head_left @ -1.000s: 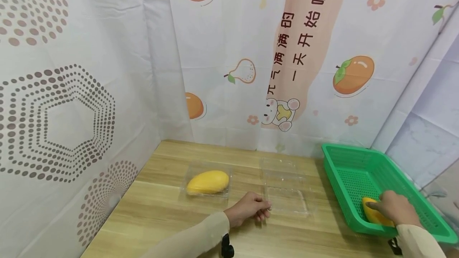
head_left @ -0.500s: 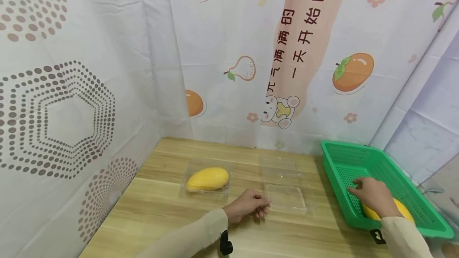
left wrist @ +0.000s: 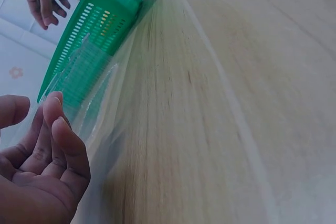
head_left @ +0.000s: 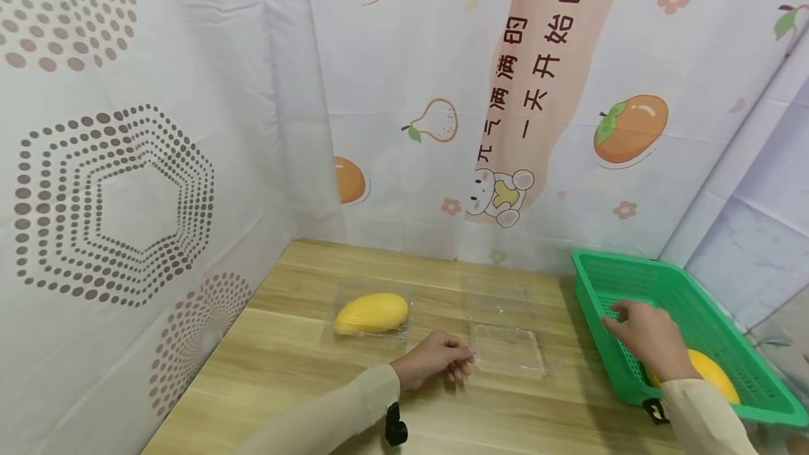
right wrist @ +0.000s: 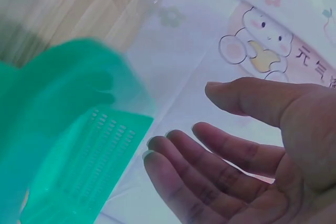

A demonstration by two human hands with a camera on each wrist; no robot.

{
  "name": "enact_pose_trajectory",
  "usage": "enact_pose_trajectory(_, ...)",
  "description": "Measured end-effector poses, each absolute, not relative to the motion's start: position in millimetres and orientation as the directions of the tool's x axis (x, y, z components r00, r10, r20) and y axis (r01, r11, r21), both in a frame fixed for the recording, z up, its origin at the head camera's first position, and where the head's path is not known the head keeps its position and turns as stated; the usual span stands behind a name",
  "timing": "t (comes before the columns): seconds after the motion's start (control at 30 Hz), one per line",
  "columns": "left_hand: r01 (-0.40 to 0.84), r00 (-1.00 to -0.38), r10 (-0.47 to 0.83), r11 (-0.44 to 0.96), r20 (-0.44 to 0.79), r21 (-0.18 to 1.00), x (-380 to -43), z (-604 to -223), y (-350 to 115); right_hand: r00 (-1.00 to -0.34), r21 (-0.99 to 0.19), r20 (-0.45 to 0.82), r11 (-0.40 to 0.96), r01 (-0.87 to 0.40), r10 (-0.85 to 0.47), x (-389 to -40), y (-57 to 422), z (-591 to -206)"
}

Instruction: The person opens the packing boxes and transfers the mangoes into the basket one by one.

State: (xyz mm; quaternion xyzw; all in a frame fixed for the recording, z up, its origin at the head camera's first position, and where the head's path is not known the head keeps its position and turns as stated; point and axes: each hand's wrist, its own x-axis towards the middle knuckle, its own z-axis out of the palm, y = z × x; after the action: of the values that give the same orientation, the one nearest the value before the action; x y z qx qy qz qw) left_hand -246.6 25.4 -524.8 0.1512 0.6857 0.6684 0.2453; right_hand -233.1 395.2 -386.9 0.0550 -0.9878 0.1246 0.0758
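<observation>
1. head view: landmark = green basket (head_left: 626,272). right hand (head_left: 651,335) is over its near-left part, thumb off the fingers, no grip on anything visible.
2. head view: yellow mango-shaped fruit (head_left: 714,374) sits in the basket's near end, partly hidden by the right wrist. one piece or two, cannot tell.
3. head view: unfolded clear box (head_left: 508,350) lies left of the basket. left hand (head_left: 436,360) is at that box's near-left corner, fingers loosely curled. farthest left of the basket: second clear box (head_left: 409,328) with another yellow fruit (head_left: 373,312) in it.
4. left wrist view: left thumb stands apart from bent fingers, no pinch seen. clear plastic runs from the fingertips toward the basket; firm contact or not, cannot tell. right hand shows above the basket's slotted wall, fingers hanging loose.
5. right wrist view: four fingers side by side, slightly bent, thumb well apart, nothing between. basket is just beyond the fingertips.
6. step, my read: boxing fruit, one box done, right hand between grips at the basket.
7. next move probably calls for: right hand wrapping the basket fruit, lifting clear of the basket's left wall, left hand steadying the unfolded box.
</observation>
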Motion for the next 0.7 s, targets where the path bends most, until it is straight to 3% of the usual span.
enact_pose_trajectory(0.7, -0.115, -0.863, 0.489, 0.061, -0.130, 0.992, -240.9, -521.9, 5.3, -0.948, -0.278, 0.264, 0.927, -0.250, -0.177, -229.3, 346.3, -377.7)
